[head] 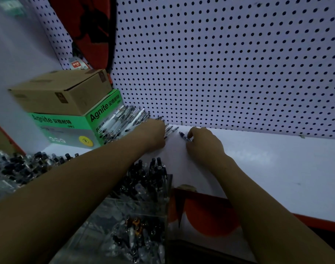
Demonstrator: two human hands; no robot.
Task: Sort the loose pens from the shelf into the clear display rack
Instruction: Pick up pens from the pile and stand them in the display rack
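A heap of loose pens (pixel 124 121) lies on the white shelf (pixel 277 159) against the pegboard, beside a green box. My left hand (pixel 153 133) rests on the heap's right edge, fingers curled over a few pens (pixel 169 130) that stick out past it. My right hand (pixel 202 143) is just to the right, fingers pinched on a single pen (pixel 184 137) lying on the shelf. The clear display rack (pixel 143 216), holding several dark-capped pens upright, stands below my arms at the shelf's front.
A green Agnite box (pixel 75 128) with a brown carton (pixel 62 92) on top stands left of the heap. White pegboard (pixel 220 63) backs the shelf. A red bag (pixel 90 25) hangs upper left. More racked pens (pixel 20 166) sit at left.
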